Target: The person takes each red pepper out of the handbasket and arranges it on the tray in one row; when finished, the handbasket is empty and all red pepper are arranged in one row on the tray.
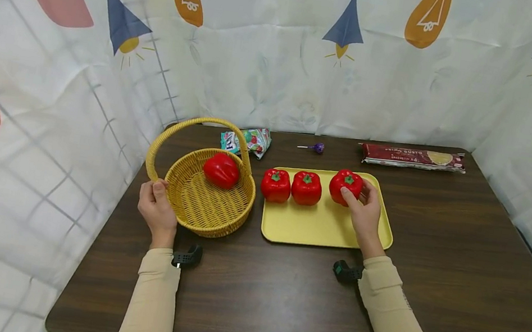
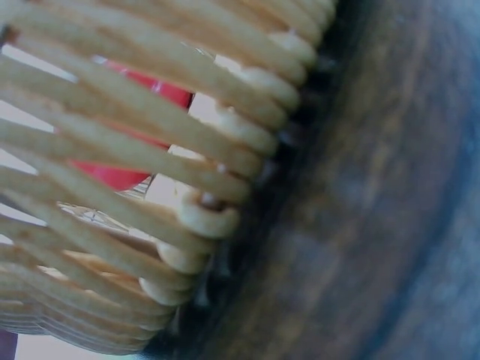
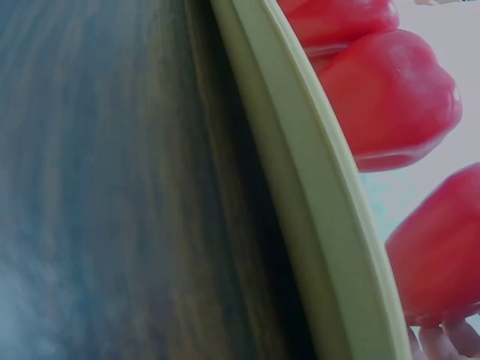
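My left hand (image 1: 158,208) grips the yellow wicker basket (image 1: 206,226) at its left side, where the arched handle meets the rim. One red bell pepper (image 1: 221,170) lies on its side in the basket; the left wrist view shows its red through the woven wall (image 2: 135,142). With thumb and fingers, my right hand (image 1: 366,217) holds another red bell pepper (image 1: 342,183) over the right part of the yellow tray (image 1: 318,227). Two more red bell peppers, a left one (image 1: 275,186) and a middle one (image 1: 306,189), stand side by side along the tray's left part, green stems up.
Behind the basket lies a colourful candy packet (image 1: 256,141). A purple lollipop (image 1: 318,148) and a long dark red snack packet (image 1: 412,157) lie along the back of the dark wooden table (image 1: 258,295). A patterned curtain (image 1: 268,75) hangs behind it.
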`<action>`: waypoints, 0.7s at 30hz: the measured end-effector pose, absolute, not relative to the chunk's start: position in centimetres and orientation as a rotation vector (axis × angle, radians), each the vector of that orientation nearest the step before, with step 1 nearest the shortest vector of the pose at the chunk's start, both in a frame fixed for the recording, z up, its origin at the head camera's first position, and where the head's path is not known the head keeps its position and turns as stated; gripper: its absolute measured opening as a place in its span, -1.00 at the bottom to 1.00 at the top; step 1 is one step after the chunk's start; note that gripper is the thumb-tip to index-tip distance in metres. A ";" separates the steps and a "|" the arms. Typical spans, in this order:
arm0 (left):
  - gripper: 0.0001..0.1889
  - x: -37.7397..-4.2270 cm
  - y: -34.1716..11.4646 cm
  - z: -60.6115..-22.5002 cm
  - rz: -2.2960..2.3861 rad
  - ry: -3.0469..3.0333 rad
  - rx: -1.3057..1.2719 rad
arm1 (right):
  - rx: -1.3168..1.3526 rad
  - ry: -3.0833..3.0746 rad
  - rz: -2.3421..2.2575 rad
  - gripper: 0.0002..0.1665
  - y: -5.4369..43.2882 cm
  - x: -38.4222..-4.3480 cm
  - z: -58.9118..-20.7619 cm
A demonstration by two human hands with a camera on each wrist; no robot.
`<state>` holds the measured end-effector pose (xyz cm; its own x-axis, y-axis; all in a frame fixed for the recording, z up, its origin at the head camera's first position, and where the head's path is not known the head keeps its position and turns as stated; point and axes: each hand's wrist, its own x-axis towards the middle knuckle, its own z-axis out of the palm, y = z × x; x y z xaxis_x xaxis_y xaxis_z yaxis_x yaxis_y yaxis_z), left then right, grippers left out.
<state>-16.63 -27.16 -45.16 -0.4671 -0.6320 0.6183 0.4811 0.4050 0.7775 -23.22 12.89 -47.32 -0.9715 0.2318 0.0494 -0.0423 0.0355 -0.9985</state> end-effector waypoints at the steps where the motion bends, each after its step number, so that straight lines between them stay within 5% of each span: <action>1: -0.19 -16.6 -27.2 -45.2 -1.306 -1.592 0.137 | -0.200 -2.116 2.044 -0.25 12.9 -23.2 -47.4; 7: -0.65 -16.7 -27.3 -45.2 -1.319 -1.585 0.132 | -0.223 -2.180 2.033 -0.22 13.1 -23.3 -47.7; 21: -0.68 -16.7 -27.4 -45.4 -1.318 -1.583 0.138 | -0.101 -2.223 2.044 -0.21 13.2 -23.5 -47.8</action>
